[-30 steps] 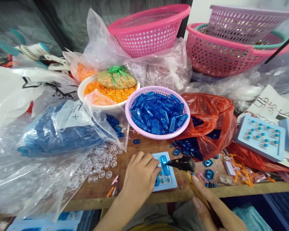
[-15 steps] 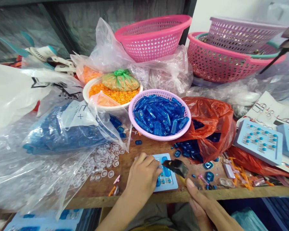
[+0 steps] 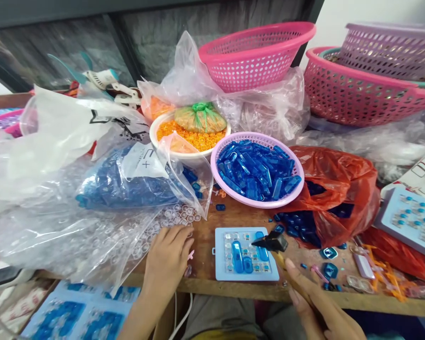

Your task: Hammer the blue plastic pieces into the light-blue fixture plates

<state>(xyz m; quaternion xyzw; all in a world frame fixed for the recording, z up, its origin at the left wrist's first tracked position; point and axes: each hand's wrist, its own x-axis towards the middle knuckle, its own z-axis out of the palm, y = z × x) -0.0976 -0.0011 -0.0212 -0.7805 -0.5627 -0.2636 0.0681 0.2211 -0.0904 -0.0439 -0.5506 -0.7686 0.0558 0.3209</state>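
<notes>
A light blue panel (image 3: 274, 274) lies flat on the wooden bench. Long and square blue caps, clear square caps and small blue-and-metal switches sit in its grid. My right hand (image 3: 310, 300) grips the handle of a hammer (image 3: 272, 242). Its black head hangs over the panel's right side, partly covering a long blue cap. To the left of the panel, my left hand (image 3: 170, 250) is at the edge of a pile of loose clear caps (image 3: 182, 213), its fingers bent and slightly apart. No cap shows in those fingers; the fingertips' undersides are hidden.
A lilac basket (image 3: 212, 172) of long blue caps stands behind the panel, beside a white bowl (image 3: 154, 137) of orange pieces. A red plastic bag (image 3: 354, 174) spills blue caps at right. A clear bag (image 3: 123, 189) of blue pieces lies left. Another panel (image 3: 393, 212) rests far right.
My left hand has moved off the panel, leftward to the clear caps, uncovering the panel's left part. My right hand still holds the hammer over the panel. The view has turned left.
</notes>
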